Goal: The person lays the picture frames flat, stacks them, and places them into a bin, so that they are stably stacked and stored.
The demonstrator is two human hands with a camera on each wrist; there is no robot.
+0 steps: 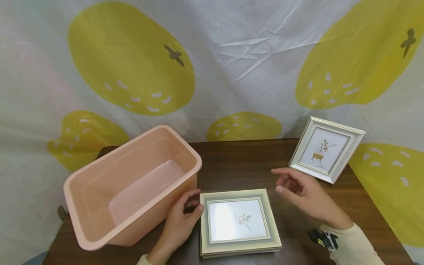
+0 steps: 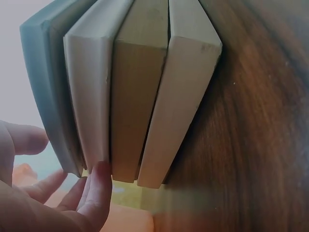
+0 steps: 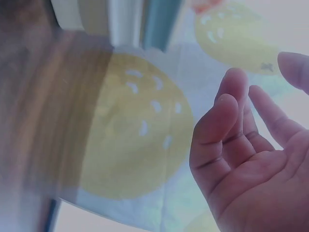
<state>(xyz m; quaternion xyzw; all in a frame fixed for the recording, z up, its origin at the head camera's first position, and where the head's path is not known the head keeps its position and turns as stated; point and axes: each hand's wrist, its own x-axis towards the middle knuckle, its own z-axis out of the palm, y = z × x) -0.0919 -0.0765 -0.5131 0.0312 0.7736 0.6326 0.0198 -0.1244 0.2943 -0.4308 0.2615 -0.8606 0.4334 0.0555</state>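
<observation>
A pink tub [image 1: 132,184] flanks left fingers [image 2: 100,186] loosely touching stacked frames [image 1: 240,224] — right fingers [image 3: 222,116] relaxed, empty.

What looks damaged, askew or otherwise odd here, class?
In the left wrist view, the lowest stacked frame has a small dark mark near one corner, perhaps a scuff; it stands out because the surrounding surface is pale.

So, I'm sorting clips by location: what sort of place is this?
Probably a makeshift indoor workspace: a wood-grain table, a fruit-print sheet hung behind it, and a stack of picture frames on top.
</observation>
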